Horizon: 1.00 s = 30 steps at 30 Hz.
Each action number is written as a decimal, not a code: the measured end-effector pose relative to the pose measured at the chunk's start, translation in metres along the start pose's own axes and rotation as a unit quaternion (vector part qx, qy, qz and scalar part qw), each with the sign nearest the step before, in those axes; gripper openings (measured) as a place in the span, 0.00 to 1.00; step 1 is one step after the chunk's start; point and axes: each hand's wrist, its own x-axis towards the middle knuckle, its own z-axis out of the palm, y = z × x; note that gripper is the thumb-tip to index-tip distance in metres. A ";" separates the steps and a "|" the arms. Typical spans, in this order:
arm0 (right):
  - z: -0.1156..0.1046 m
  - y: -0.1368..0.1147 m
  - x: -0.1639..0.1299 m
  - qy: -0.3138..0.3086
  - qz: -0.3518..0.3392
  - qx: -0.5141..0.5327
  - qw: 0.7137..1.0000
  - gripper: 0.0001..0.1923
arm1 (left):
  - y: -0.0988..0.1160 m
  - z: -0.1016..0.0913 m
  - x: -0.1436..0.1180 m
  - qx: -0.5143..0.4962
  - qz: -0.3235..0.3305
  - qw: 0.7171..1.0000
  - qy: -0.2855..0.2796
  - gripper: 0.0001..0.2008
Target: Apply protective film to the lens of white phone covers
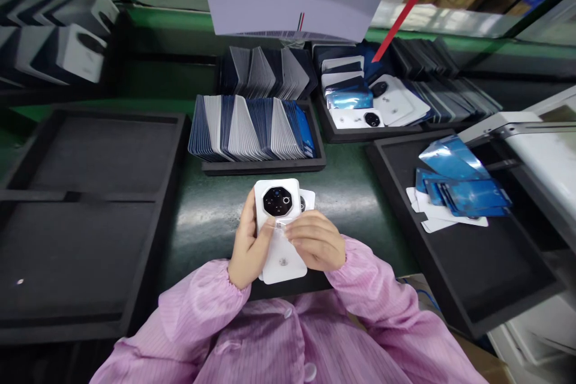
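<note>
**Both hands on a white back cover at the near edge of the bench**

Centre of the view, close to the body: the left hand point(246, 246) grips the white phone back cover point(279, 229) by its left edge, thumb wrapped over the front, just below the dark camera ring. The right hand point(316, 241) comes across from the right, fingers drawn together on the middle of the cover, pinching something small and clear there; what it is, I cannot tell. A second white piece point(308, 199) peeks out just behind the cover's far right corner.

Beyond the hands, a black tray point(265, 165) carries a row of upright blue and white sheets point(252, 129). Far right, another tray point(333, 129) holds more white covers. On the right, blue film sheets point(459, 189) lie piled in a large black tray point(495, 270). On the left sits a dark foam tray point(90, 216). Pink sleeves point(270, 330) fill the near edge.
</note>
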 end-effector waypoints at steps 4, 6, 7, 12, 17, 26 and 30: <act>0.000 0.000 0.000 -0.005 0.002 -0.005 1.000 0.12 | 0.000 0.000 0.000 0.000 -0.015 1.000 -0.006 0.29; 0.001 0.000 -0.001 -0.002 0.008 -0.008 1.000 0.12 | 0.000 0.001 0.000 0.000 -0.025 1.000 -0.009 0.29; 0.001 0.000 -0.001 0.000 0.011 -0.008 1.000 0.12 | 0.000 0.001 0.000 -0.001 -0.028 1.000 -0.008 0.29; 0.002 0.000 -0.002 0.002 0.011 -0.003 1.000 0.12 | -0.001 0.001 0.000 -0.005 -0.034 0.999 -0.005 0.30; 0.002 0.000 -0.004 -0.001 0.021 0.001 1.000 0.13 | -0.003 0.000 -0.002 -0.004 -0.014 1.000 -0.009 0.30; 0.000 0.000 -0.002 0.005 0.014 -0.006 1.000 0.13 | -0.003 0.000 -0.005 0.020 0.014 1.000 -0.011 0.29; 0.001 0.000 -0.004 0.011 0.022 -0.018 1.000 0.15 | -0.001 0.001 -0.005 0.020 0.009 1.000 -0.005 0.29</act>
